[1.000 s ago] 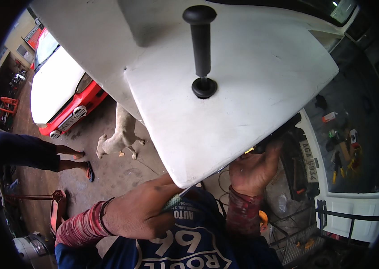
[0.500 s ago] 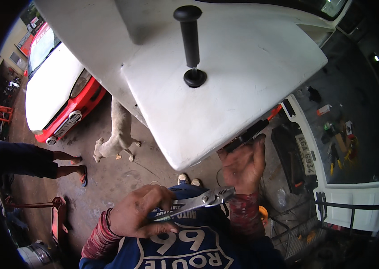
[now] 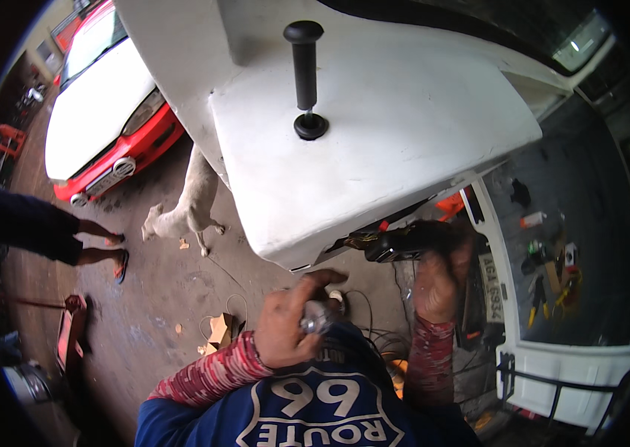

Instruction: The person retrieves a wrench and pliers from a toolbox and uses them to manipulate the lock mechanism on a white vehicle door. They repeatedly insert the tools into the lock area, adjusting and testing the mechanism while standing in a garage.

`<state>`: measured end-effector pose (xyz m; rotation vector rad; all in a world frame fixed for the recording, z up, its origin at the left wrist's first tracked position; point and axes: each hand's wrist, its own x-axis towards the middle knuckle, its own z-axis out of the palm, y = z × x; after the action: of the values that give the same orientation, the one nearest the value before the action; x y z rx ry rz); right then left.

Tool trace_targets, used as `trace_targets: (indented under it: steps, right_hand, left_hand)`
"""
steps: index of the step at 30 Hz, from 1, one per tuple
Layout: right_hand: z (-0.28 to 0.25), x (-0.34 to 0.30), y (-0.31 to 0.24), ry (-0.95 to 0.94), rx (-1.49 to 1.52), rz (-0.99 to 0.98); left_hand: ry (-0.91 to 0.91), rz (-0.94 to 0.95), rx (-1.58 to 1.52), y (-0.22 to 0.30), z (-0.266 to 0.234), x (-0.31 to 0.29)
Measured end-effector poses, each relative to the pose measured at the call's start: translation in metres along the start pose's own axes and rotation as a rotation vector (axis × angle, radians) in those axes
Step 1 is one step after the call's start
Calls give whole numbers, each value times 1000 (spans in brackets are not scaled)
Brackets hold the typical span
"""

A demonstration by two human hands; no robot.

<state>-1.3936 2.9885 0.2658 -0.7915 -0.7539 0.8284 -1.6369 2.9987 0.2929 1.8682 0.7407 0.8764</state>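
Low in the frame, your left hand (image 3: 283,319) curls round likely hard, slick pliers (image 3: 316,319), best held by the handles, but I can't tell if your right hand (image 3: 438,289) grips.

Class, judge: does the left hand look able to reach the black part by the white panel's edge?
Probably yes: the left hand, though holding a metal tool, has open space toward the black part.
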Motion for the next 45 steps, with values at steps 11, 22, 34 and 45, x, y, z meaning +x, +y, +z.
trace_targets:
  steps: [11,22,34,45]
  right_hand:
    - [-21,95,-76,-905,-897,-62]
    - [41,83,-114,-1072,-1266,-196]
    - [61,67,-97,-1032,-1435,-434]
    - [64,62,-85,-1019,-1262,-255]
  left_hand:
    - [482,-449,-726,14,77,32]
    - [531,-271,-540,-3,93,34]
    - [557,-193,-724,-18,91,40]
    - [574,-151,-644,-18,94,43]
